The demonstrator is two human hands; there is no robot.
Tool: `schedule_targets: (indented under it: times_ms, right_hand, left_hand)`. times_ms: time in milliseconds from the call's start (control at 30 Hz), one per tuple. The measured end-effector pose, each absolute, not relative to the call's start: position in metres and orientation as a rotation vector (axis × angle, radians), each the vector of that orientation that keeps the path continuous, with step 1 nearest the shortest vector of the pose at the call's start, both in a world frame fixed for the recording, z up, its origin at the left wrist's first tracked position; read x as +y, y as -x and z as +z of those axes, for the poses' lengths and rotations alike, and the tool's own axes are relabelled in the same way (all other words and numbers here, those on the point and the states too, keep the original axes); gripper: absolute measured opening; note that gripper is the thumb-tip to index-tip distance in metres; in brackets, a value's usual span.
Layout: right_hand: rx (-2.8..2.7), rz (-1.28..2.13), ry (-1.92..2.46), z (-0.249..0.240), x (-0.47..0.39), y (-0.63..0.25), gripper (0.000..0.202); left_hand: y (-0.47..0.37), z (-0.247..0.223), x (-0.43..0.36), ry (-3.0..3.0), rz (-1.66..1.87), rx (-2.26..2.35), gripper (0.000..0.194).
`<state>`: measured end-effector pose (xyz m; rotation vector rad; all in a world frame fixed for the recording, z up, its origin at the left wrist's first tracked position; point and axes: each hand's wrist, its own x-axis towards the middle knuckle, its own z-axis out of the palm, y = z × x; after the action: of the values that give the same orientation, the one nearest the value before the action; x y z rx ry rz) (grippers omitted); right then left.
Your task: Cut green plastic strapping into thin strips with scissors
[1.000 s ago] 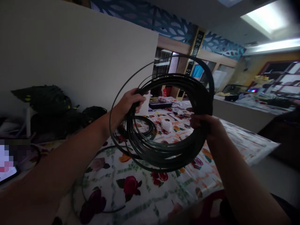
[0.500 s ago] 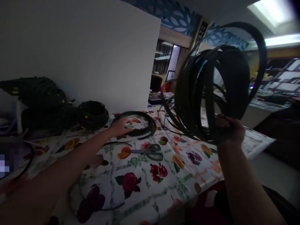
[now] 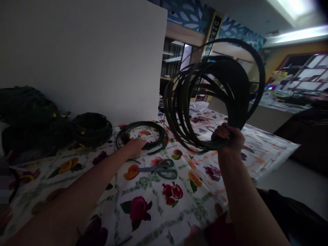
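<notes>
My right hand [image 3: 229,136] is closed round the bottom of a large looped bundle of dark green flat strips [image 3: 238,82], held upright above the table. Several of its loops fan out to the left. On the patterned tablecloth lies a flatter coil of dark strips [image 3: 160,136]; my left hand [image 3: 137,147] is at its near left edge, fingers together and curled over it. The fingertips are partly hidden. Nearer to me, scissors with grey-green handles [image 3: 167,169] lie with their blades pointing left.
A smaller round dark coil [image 3: 92,126] stands left of the flat one. Beyond it sits a dark heap [image 3: 28,109] with yellow bits. A white panel [image 3: 102,61] rises behind the table. The fruit-print tablecloth [image 3: 153,215] covers the table, whose right edge drops to the floor.
My right hand has brought the looped bundle left, and its loops have swung. My left hand's fingers have come together over the edge of the flat coil. The view has shifted slightly.
</notes>
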<state>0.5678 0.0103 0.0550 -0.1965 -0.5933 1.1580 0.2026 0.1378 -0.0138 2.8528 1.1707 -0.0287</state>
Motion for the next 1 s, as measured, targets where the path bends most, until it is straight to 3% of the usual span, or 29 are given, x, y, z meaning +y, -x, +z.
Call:
schedule_targets:
  times_ms: [367,600,800,1000]
  right_hand:
    - [-0.628,1.114,0.256,0.052,0.004,-0.569,0.041]
    - [-0.64,1.028,0.302,0.042,0.0,-0.579,0.041]
    - [-0.6,1.042,0.245,0.049,-0.011,-0.595,0.044]
    - [-0.571,1.041,0.164,0.055,-0.021,-0.616,0.047]
  left_hand:
    - [-0.205,-0.004,0.145,-2.747,-0.09,1.233,0.042]
    - [-0.245,-0.005,0.124,-2.726,-0.003,1.297,0.079]
    - [-0.264,-0.016,0.125,-2.711,0.009,1.401,0.042]
    - [-0.265,-0.023,0.137,-2.693,-0.061,1.44,0.038]
